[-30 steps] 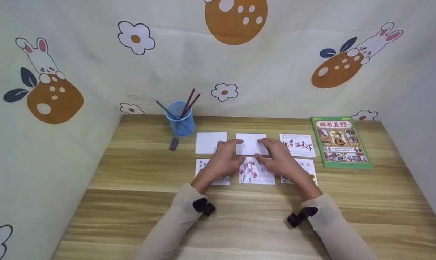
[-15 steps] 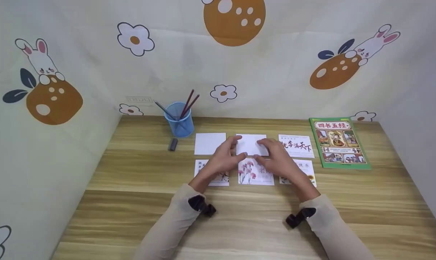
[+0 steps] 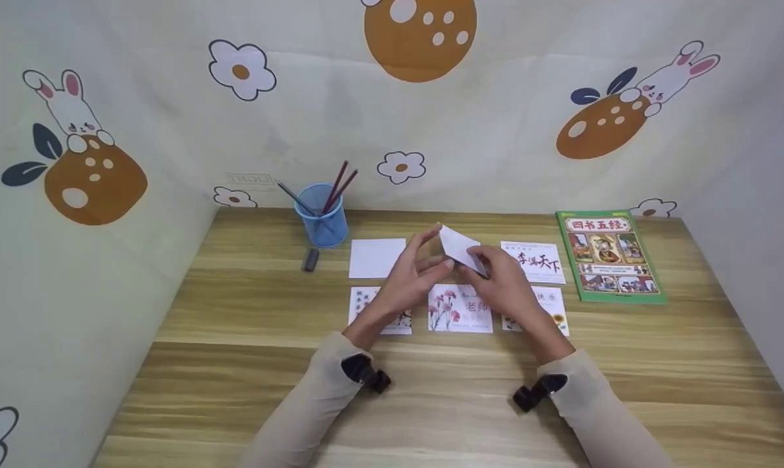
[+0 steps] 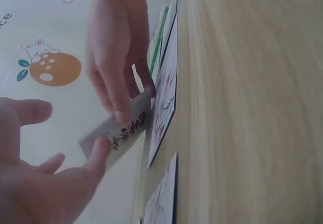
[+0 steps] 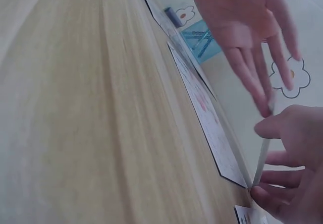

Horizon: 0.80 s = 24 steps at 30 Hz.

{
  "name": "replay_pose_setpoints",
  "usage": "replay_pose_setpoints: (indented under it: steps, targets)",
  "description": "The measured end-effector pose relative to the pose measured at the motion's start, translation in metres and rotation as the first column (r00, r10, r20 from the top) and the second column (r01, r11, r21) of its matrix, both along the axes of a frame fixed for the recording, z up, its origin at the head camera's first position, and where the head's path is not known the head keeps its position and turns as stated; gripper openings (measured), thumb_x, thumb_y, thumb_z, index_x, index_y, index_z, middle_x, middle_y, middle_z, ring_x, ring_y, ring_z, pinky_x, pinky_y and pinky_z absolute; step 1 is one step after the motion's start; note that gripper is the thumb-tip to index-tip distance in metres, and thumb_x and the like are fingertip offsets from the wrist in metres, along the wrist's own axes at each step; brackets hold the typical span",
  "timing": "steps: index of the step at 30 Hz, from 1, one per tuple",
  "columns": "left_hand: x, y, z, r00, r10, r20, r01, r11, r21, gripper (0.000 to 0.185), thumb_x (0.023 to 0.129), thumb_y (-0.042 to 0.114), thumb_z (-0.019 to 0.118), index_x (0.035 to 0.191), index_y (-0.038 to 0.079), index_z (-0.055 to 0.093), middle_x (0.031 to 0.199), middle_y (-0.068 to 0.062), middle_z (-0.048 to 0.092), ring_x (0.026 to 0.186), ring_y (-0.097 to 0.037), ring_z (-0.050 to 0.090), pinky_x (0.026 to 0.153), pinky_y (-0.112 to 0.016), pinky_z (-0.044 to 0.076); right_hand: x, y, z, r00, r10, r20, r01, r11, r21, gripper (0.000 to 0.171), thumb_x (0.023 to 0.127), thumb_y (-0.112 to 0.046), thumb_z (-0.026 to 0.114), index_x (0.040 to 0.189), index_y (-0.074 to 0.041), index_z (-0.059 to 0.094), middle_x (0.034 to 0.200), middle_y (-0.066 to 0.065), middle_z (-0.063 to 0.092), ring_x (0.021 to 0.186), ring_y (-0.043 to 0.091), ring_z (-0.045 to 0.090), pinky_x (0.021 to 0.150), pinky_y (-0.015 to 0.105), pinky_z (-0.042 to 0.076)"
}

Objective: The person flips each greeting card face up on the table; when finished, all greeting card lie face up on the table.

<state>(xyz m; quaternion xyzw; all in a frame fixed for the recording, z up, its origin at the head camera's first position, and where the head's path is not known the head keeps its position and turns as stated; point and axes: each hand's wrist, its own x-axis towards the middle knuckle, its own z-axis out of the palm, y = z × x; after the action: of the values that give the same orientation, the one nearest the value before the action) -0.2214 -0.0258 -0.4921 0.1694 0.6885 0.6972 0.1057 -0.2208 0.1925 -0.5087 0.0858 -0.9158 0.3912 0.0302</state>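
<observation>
We see the card tilted up off the tabletop mid-way along the back row, its long axis sloping right. Our right hand pinches its near edge; our left hand, fingers apart, touches its left end.

The wooden tabletop carries a blue pen cup, a dark cap, a blank white card, printed cards and a green book.

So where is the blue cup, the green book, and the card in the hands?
blue cup (image 3: 322, 224), head view, front wall.
green book (image 3: 611, 255), head view, cover middle.
card (image 3: 460, 250), head view, white face, tilted up.
</observation>
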Motion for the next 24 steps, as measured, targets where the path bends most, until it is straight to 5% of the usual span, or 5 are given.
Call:
replay_pose_setpoints:
  steps: [5, 10, 16, 21, 24]
  targets:
    - [0.001, 0.003, 0.0, 1.0, 0.011, 0.011, -0.012, 0.999, 0.038, 0.087, 0.102, 0.022, 0.072, 0.169, 0.019, 0.016, 0.179, -0.021, 0.015, 0.148, -0.044, 0.054, 0.115, -0.044, 0.055, -0.002, -0.001, 0.001, 0.989, -0.042, -0.143, 0.031, 0.996, -0.082, 0.029, 0.107, -0.017, 0.068, 0.132, -0.008, 0.077, 0.129, 0.015, 0.076, 0.121, 0.032, 0.072, 0.103, 0.049, 0.06]
    - [0.002, 0.004, -0.002, 0.998, 0.056, -0.014, -0.057, 0.997, -0.054, 0.057, 0.101, 0.019, 0.071, 0.143, 0.009, 0.034, 0.172, -0.026, 0.023, 0.157, -0.044, 0.042, 0.124, -0.051, 0.046, 0.0, -0.005, 0.003, 0.97, -0.085, -0.226, 0.035, 0.976, -0.216, 0.027, 0.109, -0.021, 0.066, 0.128, -0.007, 0.08, 0.119, 0.014, 0.078, 0.102, 0.026, 0.076, 0.088, 0.034, 0.066]
    - [0.003, 0.005, -0.004, 1.0, 0.003, 0.021, 0.0, 0.988, -0.156, 0.041, 0.103, 0.024, 0.073, 0.139, 0.011, 0.056, 0.158, -0.013, 0.058, 0.149, -0.034, 0.056, 0.122, -0.048, 0.048, 0.004, -0.011, 0.006, 0.99, -0.043, -0.136, -0.019, 0.908, -0.419, 0.033, 0.107, -0.019, 0.07, 0.134, -0.001, 0.072, 0.127, 0.021, 0.077, 0.113, 0.036, 0.079, 0.092, 0.028, 0.064]
    - [0.0, 0.002, -0.006, 0.994, 0.102, 0.028, -0.099, 0.99, -0.096, 0.042, 0.101, 0.017, 0.072, 0.139, 0.002, 0.062, 0.145, -0.018, 0.065, 0.138, -0.032, 0.065, 0.115, -0.039, 0.055, 0.002, -0.008, 0.005, 0.996, -0.052, -0.079, 0.015, 0.913, -0.409, 0.038, 0.099, -0.02, 0.08, 0.132, -0.002, 0.072, 0.126, 0.018, 0.077, 0.111, 0.032, 0.079, 0.094, 0.029, 0.064]
    - [-0.002, -0.001, -0.005, 0.993, 0.113, 0.032, -0.11, 0.991, -0.075, 0.039, 0.102, 0.019, 0.071, 0.137, 0.003, 0.066, 0.134, -0.017, 0.071, 0.129, -0.034, 0.07, 0.108, -0.035, 0.058, 0.0, -0.004, 0.007, 0.991, -0.115, -0.073, 0.065, 0.87, -0.489, 0.053, 0.098, -0.02, 0.082, 0.144, -0.005, 0.061, 0.134, 0.014, 0.07, 0.111, 0.026, 0.077, 0.092, 0.025, 0.063]
